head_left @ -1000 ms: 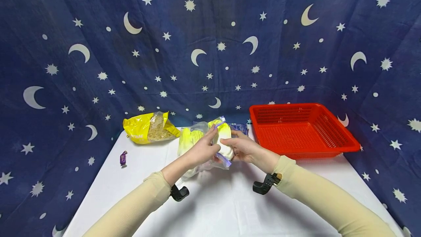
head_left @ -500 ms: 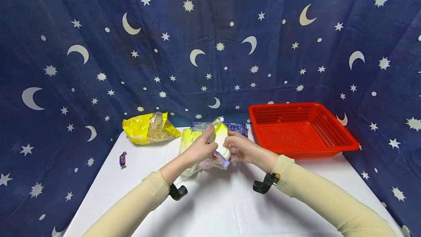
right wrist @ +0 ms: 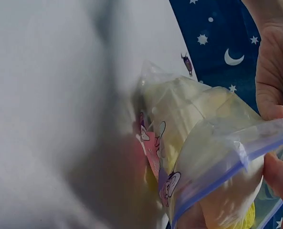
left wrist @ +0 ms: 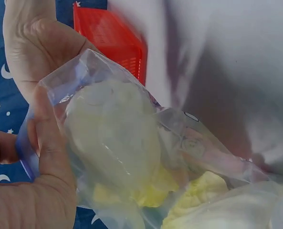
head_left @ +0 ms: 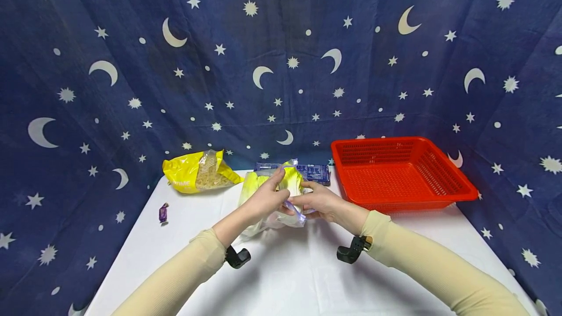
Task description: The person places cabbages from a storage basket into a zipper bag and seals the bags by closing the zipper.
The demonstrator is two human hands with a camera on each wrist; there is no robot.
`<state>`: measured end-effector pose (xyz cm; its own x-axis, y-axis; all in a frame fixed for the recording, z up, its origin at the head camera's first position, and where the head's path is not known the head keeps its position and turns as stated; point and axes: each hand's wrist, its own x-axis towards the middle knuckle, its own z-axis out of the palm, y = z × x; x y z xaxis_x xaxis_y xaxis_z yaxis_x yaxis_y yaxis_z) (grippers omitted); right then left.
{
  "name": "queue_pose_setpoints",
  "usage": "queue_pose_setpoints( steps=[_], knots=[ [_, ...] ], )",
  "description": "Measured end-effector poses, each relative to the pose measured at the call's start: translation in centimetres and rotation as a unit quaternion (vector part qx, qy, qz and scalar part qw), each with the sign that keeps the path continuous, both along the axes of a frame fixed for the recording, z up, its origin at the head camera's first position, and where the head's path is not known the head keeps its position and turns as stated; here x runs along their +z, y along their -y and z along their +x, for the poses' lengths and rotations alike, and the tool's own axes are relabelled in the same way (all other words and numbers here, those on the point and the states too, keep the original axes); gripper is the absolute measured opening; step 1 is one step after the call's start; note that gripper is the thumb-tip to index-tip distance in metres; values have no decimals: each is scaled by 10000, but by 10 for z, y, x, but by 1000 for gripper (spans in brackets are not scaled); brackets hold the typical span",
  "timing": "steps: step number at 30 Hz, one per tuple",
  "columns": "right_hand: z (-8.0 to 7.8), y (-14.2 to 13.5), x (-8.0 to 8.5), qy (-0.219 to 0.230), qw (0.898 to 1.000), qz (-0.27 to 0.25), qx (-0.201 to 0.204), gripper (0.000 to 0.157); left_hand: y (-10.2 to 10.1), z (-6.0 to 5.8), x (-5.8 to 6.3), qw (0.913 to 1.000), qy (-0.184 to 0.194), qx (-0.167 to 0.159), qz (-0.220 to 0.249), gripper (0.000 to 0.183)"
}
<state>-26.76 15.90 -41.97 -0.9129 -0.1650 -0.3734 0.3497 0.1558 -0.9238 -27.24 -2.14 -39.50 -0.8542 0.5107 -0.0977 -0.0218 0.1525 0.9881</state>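
A clear zip bag (head_left: 263, 221) with a purple-blue zip strip holds pale yellow-white pieces of leafy vegetable, which look like napa cabbage (left wrist: 115, 131). My left hand (head_left: 268, 200) grips the bag at its mouth, thumb on the near side; some of its fingers are hidden by plastic. From the right, my right hand (head_left: 322, 201) meets the same mouth, its thumb against the zip strip and lower fingers under the edge. One cabbage piece (right wrist: 234, 198) lies just inside the opening, and another piece (left wrist: 227, 205) sits deeper in the bag.
A red plastic basket (head_left: 406, 201) stands at the back right. A yellow bag of pasta (head_left: 182, 174) lies at the back left, with a purple wrapped candy (head_left: 163, 213) in front. Behind the zip bag is a dark blue packet (head_left: 318, 173). A starry curtain (head_left: 281, 28) borders the white table.
The cabbage piece in my right hand has moved left, farther into the bag. My right hand has shifted left to the zip strip, while the left hand keeps its grip.
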Motion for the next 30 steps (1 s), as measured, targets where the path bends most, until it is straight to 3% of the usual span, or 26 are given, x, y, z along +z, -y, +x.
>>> queue_pose_setpoints(
  steps=[5,12,16,20,24,30],
  knots=[
    [1,-3,1,-143,9996,179,-146,82,4,-2,0,10000,-20,45,22,79],
    [-1,-23,-6,-1271,9868,387,-925,45,9,-2,3,9999,-38,109,8,80],
    [2,-33,-19,-1332,9834,193,-1221,32,12,-1,4,9999,-52,147,26,80],
    [13,-32,-35,-1119,9868,-420,-1095,32,14,-1,3,9998,-81,159,4,81],
    [21,-25,-44,-1099,9882,-695,-810,39,16,-1,4,9998,-135,139,-52,80],
    [20,-17,-40,-1421,9856,-348,-846,49,20,-3,8,9996,-196,136,-153,79]
  ],
)
